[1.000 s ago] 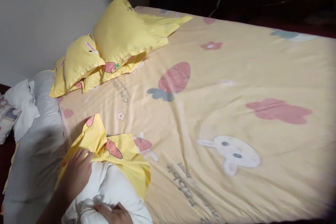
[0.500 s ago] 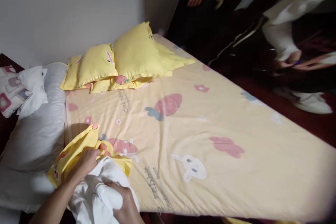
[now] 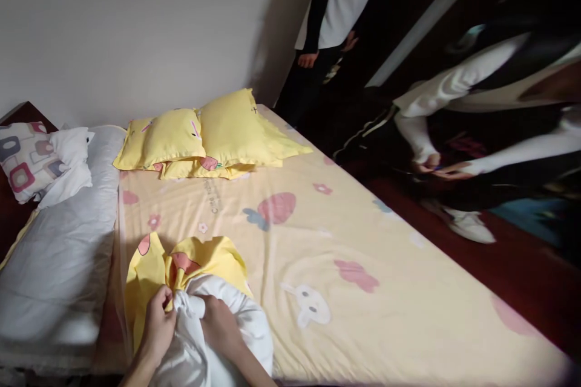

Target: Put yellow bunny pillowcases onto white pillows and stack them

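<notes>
A yellow pillowcase point(image 3: 209, 252) with pink prints lies bunched at the near left of the bed, around the top of a white pillow point(image 3: 245, 320). At the pillowcase's opening, my left hand point(image 3: 158, 321) is closed on its gathered edge, beside the pillow's cloth. My right hand point(image 3: 221, 325) grips a fold of the white pillow, a short way to the right. The pillow's lower part runs out of the bottom of the view, and the fingertips of both hands are partly hidden in the cloth.
Yellow pillows point(image 3: 233, 133) are piled by the wall on the printed bed sheet point(image 3: 327, 224). A grey-white mattress or quilt point(image 3: 49, 278) and a patterned cushion point(image 3: 27, 157) lie left. One person point(image 3: 336, 6) stands beyond the bed; another point(image 3: 454, 84) bends at the right.
My left hand has shifted down the pillowcase edge and closer to my right hand. The pillowcase now spreads farther right over the pillow's top. The camera view has tilted up and turned right.
</notes>
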`<state>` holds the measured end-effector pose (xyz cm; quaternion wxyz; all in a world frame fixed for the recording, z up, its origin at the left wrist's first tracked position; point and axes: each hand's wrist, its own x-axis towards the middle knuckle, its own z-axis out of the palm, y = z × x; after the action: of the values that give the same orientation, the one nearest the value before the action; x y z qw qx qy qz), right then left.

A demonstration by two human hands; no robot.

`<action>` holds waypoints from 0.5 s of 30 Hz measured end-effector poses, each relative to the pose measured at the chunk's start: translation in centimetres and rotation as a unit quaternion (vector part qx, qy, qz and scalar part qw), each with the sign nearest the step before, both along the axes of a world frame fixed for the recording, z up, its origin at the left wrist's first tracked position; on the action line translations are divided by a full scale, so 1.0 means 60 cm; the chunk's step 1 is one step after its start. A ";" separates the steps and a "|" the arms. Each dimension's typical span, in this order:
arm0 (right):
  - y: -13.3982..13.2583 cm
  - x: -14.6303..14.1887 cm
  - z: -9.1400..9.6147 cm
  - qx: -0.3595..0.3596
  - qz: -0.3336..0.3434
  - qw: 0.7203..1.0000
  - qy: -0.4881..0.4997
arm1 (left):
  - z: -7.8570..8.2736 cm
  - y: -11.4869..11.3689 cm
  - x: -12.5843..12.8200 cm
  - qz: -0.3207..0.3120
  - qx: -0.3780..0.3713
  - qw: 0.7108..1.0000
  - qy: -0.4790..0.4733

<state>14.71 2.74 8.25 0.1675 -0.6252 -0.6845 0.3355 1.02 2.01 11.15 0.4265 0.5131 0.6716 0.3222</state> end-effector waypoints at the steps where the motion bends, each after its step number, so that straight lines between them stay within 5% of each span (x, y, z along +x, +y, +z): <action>1: 0.006 -0.014 -0.023 -0.044 0.007 0.999 -0.029 | -0.012 0.002 0.001 0.014 0.021 1.000 -0.011; 3: 0.020 -0.039 -0.050 -0.105 0.027 0.993 -0.057 | -0.032 0.002 0.003 0.013 0.054 0.998 -0.004; 8: 0.050 -0.071 -0.043 -0.062 0.090 0.993 -0.040 | -0.053 -0.015 -0.015 0.013 0.151 0.971 0.186; 11: 0.041 -0.059 -0.030 0.008 0.120 0.993 -0.018 | -0.056 -0.017 -0.043 0.036 0.202 0.934 0.293; 15: -0.012 -0.015 -0.021 0.175 0.177 0.968 -0.014 | -0.068 -0.007 -0.066 0.078 0.196 0.941 0.265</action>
<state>13.83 2.03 7.01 0.2030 -0.4591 -0.8349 0.2259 -2.97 1.58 7.05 0.0976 0.5997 0.7214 0.3322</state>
